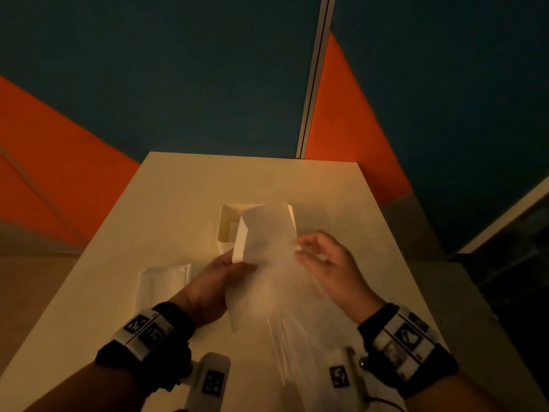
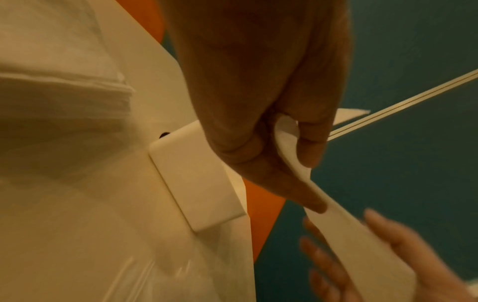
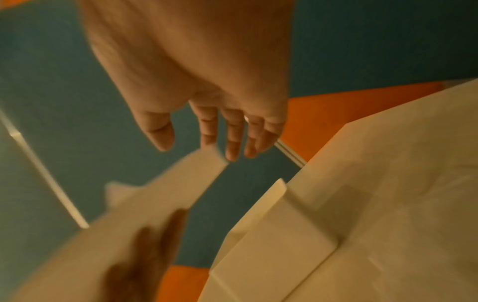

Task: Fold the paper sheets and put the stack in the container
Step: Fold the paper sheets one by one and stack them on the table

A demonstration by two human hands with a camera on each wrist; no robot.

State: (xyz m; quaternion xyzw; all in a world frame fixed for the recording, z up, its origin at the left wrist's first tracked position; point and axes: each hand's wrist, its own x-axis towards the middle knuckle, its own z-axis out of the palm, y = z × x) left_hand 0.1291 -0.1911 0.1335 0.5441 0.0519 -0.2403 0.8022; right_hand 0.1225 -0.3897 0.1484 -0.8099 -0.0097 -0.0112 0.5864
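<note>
My left hand (image 1: 240, 263) pinches a folded white paper sheet (image 1: 264, 230) at its left edge and holds it up, tilted, above the table. The wrist view shows the thumb and fingers of this left hand (image 2: 284, 143) curled round the sheet (image 2: 336, 214). At the sheet's right edge my right hand (image 1: 309, 248) hovers with relaxed fingers and grips nothing; in its own view the right hand (image 3: 220, 132) has straight fingers just above the paper (image 3: 181, 183). Behind the sheet stands the white container (image 1: 225, 212), partly hidden by it.
A stack of folded sheets (image 1: 165, 281) lies on the beige table (image 1: 178, 188) left of my left hand. More pale, blurred paper (image 1: 282, 322) spreads on the table below my hands. Orange and dark teal wall panels rise behind the far table edge.
</note>
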